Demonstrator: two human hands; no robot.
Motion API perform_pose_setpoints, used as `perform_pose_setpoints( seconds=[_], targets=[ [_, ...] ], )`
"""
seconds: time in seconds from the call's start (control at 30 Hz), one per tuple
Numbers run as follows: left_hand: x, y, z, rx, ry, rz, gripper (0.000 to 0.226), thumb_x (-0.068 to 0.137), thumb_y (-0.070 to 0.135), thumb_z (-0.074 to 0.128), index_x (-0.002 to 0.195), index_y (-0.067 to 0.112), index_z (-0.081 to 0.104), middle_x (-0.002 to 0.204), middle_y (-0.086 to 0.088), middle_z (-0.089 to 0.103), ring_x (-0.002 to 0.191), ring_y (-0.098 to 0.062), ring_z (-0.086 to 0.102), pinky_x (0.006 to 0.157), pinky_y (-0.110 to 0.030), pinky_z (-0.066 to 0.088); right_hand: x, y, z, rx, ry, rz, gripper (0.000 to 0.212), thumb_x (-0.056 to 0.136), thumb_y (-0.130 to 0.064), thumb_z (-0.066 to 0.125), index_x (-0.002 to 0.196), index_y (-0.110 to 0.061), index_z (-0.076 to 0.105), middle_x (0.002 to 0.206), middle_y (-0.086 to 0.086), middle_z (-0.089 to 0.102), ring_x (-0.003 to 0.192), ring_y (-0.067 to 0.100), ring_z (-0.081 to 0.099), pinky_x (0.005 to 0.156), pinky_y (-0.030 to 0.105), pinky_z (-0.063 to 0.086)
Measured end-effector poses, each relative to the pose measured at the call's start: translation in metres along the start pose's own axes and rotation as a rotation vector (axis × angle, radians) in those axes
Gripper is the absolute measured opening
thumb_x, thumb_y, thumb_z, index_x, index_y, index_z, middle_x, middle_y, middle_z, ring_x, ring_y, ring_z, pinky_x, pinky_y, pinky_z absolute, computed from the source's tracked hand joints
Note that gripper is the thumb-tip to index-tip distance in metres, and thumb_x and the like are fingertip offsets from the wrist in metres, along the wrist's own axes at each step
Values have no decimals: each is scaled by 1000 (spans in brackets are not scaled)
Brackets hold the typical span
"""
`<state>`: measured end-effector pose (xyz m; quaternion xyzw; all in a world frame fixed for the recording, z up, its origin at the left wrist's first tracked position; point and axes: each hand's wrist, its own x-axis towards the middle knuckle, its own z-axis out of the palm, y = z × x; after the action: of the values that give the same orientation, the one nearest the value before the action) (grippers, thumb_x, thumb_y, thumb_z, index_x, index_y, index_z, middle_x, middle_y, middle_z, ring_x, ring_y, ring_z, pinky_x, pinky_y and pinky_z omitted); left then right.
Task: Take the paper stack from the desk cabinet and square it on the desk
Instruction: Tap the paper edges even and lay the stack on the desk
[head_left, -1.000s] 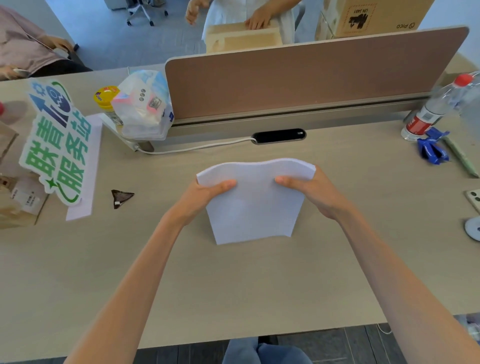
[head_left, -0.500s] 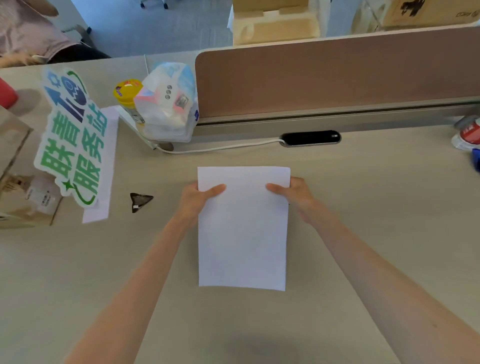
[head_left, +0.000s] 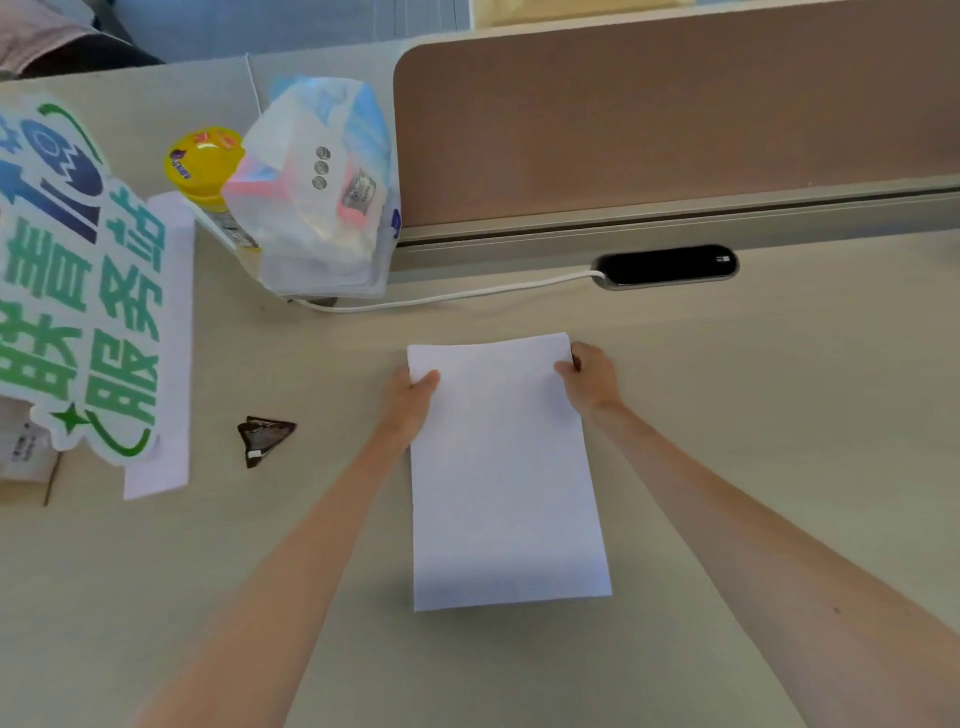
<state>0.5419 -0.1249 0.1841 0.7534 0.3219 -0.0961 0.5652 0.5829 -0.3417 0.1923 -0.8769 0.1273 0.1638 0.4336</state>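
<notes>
A white paper stack (head_left: 506, 478) lies lengthwise in the middle of the light wood desk (head_left: 753, 415), its short far edge toward the partition. My left hand (head_left: 408, 402) grips the stack's far left corner, thumb on top. My right hand (head_left: 592, 376) grips the far right corner the same way. The near edge of the stack casts a shadow on the desk, so it seems slightly raised. The desk cabinet is out of view.
A brown partition (head_left: 675, 114) with a black cable port (head_left: 667, 266) and white cable (head_left: 441, 297) runs behind. To the left are a plastic bag (head_left: 322, 187), a yellow-lidded bottle (head_left: 205, 161), a green-lettered sign (head_left: 78, 280) and a dark folded wrapper (head_left: 262, 436).
The stack stood upright and bowed on the desk a second ago; it now lies nearly flat. The view has moved closer and to the left. Both hands stay on the far corners.
</notes>
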Motion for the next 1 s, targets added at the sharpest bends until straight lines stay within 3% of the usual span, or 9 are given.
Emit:
perform_pose_setpoints(
  seconds=[0.17,0.3,0.4,0.5,0.6,0.9,1.0],
  targets=[
    [21,-5,0,254,19,98,28,86,22,60,108,6,64,111,-13,69,104,-32,63,91,-43,51,12,0,4,-93,88,-27,40,85,-1,52,54,-17,33,60,-5,40,68,22,41,47,27,26],
    [33,-8,4,384,78,170,36,82,24,66,109,1,62,111,-20,65,108,-36,57,94,-46,45,18,2,5,-86,136,-48,35,82,-5,58,57,-22,40,71,-1,47,71,20,45,62,27,33],
    [31,-9,5,331,141,187,35,76,20,72,104,3,57,107,-21,63,103,-35,58,91,-48,46,21,8,8,-53,164,-69,7,80,-9,62,79,-14,57,94,5,55,79,20,52,68,27,38],
    [26,-10,8,249,212,173,43,72,18,76,105,6,51,102,-20,65,96,-34,61,80,-39,47,20,13,13,25,218,-58,16,78,-10,64,91,-10,56,99,7,61,83,23,59,70,29,44],
    [21,-10,11,280,254,164,43,75,20,74,107,5,48,102,-19,64,84,-28,58,70,-29,36,17,13,16,-8,257,-77,17,80,-9,64,93,-8,54,99,7,59,83,24,57,70,28,41],
    [6,-8,15,469,313,194,30,88,18,61,109,2,47,115,-15,56,101,-35,56,70,-34,36,9,18,11,1,211,-123,21,82,-6,62,102,-8,57,107,7,59,88,23,60,82,37,52],
    [0,-8,16,504,330,231,30,88,14,58,111,-1,45,118,-18,52,106,-39,53,77,-41,40,2,19,8,21,172,-124,20,83,-7,60,102,-9,54,111,7,56,90,23,58,80,38,51]
  ],
)
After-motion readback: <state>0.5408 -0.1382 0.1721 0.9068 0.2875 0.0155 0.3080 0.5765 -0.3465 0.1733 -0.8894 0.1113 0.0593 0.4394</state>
